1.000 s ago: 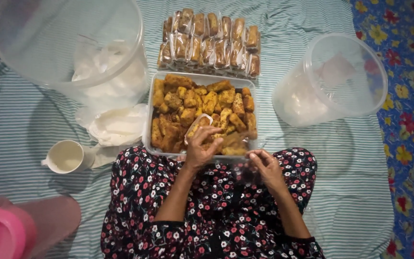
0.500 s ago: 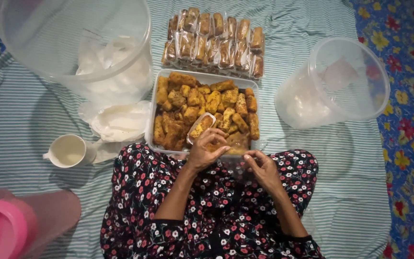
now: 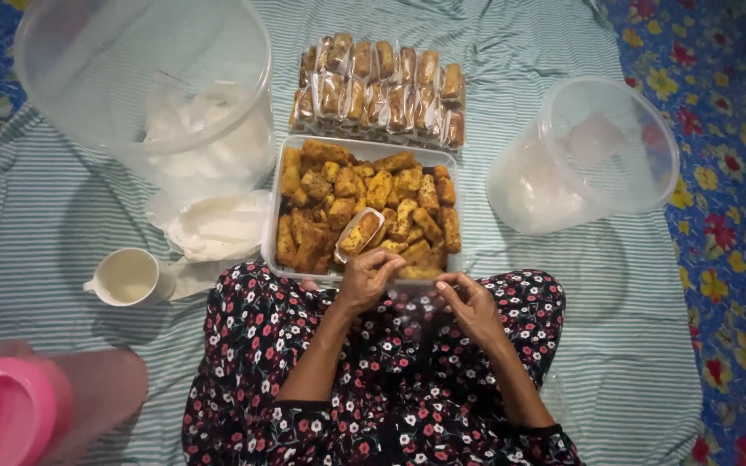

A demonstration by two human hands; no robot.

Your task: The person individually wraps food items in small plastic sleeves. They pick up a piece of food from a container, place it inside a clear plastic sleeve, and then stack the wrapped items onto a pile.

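Left hand [image 3: 371,278] pinches a small clear bag [image 3: 359,235] holding one golden snack piece, lying on the tray [image 3: 280,226] just ahead. Right hand [image 3: 470,302] fingers curled; whether it grips anything cannot be told. Risk: loose pinch, piece slips out of the bag. Tray full of fried pieces. Beyond it, bagged pieces [image 3: 379,89] in rows. Left tub [image 3: 144,78] holds clear bags; right tub [image 3: 584,151] looks nearly empty. Cup [image 3: 125,277] by left knee.

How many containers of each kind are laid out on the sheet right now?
Large clear plastic tubs: 2
Rectangular snack tray: 1
White cup: 1
Pink lidded container: 1
Total: 5
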